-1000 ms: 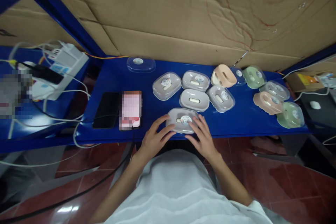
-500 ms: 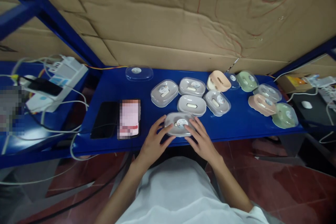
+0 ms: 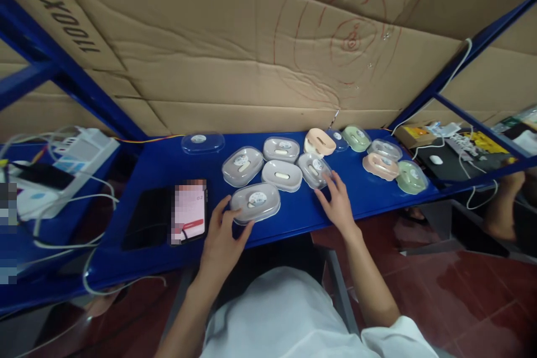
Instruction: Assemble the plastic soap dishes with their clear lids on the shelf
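Observation:
My left hand (image 3: 222, 240) is at the left end of a grey soap box (image 3: 268, 206) with a clear lid and a round label. Its fingers are apart, touching the box's left side and front edge without wrapping round it. My right hand (image 3: 339, 204) has its fingers spread, the tips at the right edge of another lidded grey soap box (image 3: 312, 170). Between and behind them lie a grey box (image 3: 281, 184) with a pale bar in its slot and two lidded grey boxes (image 3: 242, 158) (image 3: 272, 148).
A loose clear lid (image 3: 203, 149) lies at the back left. A peach box (image 3: 319, 139) stands behind the grey ones; green (image 3: 411, 182) and pink (image 3: 381, 172) boxes sit farther right. A phone (image 3: 191, 210) lies on the left. Cardboard (image 3: 210, 67) backs the blue table (image 3: 310, 215).
My right hand has left the front soap box and moved right to another grey one. My left hand stays by the front box. The camera view has shifted.

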Action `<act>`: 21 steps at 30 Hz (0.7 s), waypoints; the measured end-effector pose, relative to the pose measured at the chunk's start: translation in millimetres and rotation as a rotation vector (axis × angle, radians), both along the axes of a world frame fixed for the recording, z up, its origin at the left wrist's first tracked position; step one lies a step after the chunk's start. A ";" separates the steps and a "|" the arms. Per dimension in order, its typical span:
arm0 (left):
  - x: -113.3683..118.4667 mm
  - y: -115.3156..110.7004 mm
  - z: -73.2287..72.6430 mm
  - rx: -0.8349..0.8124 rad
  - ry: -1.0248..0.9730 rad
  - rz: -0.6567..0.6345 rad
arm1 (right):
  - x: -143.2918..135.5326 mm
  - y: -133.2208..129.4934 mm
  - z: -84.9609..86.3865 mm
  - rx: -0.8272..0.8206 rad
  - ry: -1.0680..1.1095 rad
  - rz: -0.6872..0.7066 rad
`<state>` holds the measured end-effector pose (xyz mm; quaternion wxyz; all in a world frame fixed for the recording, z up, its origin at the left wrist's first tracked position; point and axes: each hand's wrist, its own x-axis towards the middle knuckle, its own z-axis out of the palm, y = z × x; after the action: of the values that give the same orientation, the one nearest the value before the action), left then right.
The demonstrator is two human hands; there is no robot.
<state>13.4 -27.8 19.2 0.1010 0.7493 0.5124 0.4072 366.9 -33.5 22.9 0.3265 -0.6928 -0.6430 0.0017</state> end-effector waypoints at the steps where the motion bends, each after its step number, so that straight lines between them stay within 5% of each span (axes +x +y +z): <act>1: 0.0 -1.4 0.5 -0.018 0.005 0.009 | -6.4 1.7 -0.7 0.001 -0.001 0.015; 6: -0.6 -5.3 2.5 -0.025 0.015 0.031 | -17.7 27.5 2.4 -0.018 -0.035 0.122; 15: 2.2 2.4 1.6 0.003 0.002 0.023 | 46.9 123.2 20.3 -0.082 -0.183 0.047; 21: 4.9 7.5 5.6 -0.047 0.065 -0.068 | 57.7 152.7 16.6 -0.163 -0.225 0.141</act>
<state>18.3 -20.2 24.8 0.1158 0.7765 0.4990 0.3669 424.6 119.2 39.6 0.1941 -0.6660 -0.7202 -0.0006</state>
